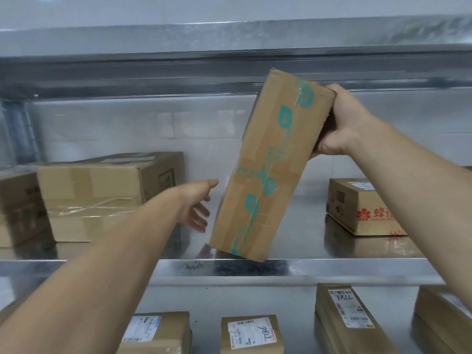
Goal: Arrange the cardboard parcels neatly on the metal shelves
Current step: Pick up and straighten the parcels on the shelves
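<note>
— Right hand (342, 123) is gripping the upper end of the long taped parcel (265, 169), fingers curling over its top corner.

— And the other one?

— Left hand (196, 203) is reaching forward with its fingers spread and straight, holding nothing. It is hovering just beside the parcel's lower left edge; whether it is touching, I cannot tell.

— Where is that parcel sitting?

— It is standing on end, its top leaning right, over the front of the middle shelf (332, 267). Its bottom corner is overlapping the shelf's lip, but contact is unclear.

— How many of everything?

— Two bare forearms are stretching in, one from each side. Three metal levels are showing: the top shelf (229, 37), the middle one and the lower shelf (296, 315). On the middle level, a large box (102, 185) is lying at the left on what looks like another, a blurred box (15, 208) is sitting at the far left edge, and one red-flower box (362, 208) is resting at the right. Below, four parcels are lying well apart: a left parcel (155, 333), a small parcel (251, 333), a slanted parcel (350, 318) and an edge parcel (444, 320).
</note>
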### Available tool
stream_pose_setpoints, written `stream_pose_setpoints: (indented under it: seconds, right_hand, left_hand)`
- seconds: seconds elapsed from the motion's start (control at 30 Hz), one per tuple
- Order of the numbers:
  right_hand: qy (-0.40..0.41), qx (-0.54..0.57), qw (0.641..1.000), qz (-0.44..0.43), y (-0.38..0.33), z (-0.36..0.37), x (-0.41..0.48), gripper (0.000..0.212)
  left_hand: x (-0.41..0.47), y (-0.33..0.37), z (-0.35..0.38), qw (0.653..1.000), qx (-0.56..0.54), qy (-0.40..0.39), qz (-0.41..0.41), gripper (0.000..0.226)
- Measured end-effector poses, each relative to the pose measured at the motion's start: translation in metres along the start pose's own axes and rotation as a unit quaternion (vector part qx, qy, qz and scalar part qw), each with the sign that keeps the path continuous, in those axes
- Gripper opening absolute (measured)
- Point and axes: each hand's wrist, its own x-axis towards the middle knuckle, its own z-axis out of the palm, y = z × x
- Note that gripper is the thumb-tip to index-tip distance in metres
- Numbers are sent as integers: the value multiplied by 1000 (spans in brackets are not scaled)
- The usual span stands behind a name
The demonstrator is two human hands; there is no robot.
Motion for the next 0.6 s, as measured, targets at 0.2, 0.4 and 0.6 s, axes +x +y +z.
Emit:
stream_pose_setpoints:
  seconds: [0.2,0.4,0.6]
  right_hand:
    - [21,65,996,-52,31,-34,-2,25]
    - [118,33,992,-13,54,-68,-7,30]
    - [172,-83,980,56,73,-78,-11,38]
  left_hand:
    - [13,-27,-3,993,-120,-7,10,42]
    - [-1,-23,-13,989,-145,17,9,33]
    - [-6,-18,-19,993,-112,43,7,20]
